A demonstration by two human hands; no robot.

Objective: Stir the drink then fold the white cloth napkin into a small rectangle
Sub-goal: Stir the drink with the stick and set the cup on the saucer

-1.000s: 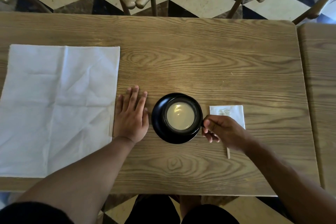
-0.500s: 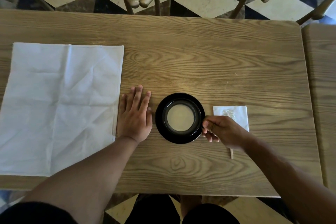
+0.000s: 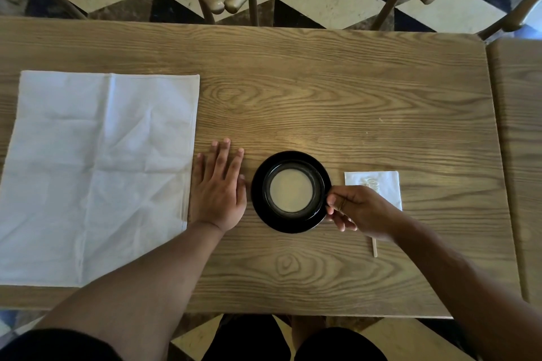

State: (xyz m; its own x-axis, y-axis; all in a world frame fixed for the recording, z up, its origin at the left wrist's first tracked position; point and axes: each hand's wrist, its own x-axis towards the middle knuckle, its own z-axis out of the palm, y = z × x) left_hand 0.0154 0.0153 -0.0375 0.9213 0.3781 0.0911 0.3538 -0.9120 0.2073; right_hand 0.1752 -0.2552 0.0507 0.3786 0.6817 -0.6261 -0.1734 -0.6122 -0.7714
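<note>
The left hand (image 3: 218,190) lies flat, fingers straight, on the wooden table (image 3: 337,102) between the spread white cloth napkin (image 3: 96,173) at the left edge and the black cup (image 3: 291,191) of milky drink on its saucer (image 3: 281,221). The right hand (image 3: 362,211) pinches the cup's handle, over a paper napkin (image 3: 381,184) and wooden stirrer (image 3: 374,248).

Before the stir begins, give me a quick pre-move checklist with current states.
1. Cup seated on saucer: ok.
2. Right hand pinching the cup's handle: ok.
3. Left hand flat on table, off the cloth napkin: ok.
4. Stir stick in hand: not ok, it lies on the table partly under the right hand.
5. Cloth napkin spread flat: ok.
6. Drink already mixed: cannot tell.
</note>
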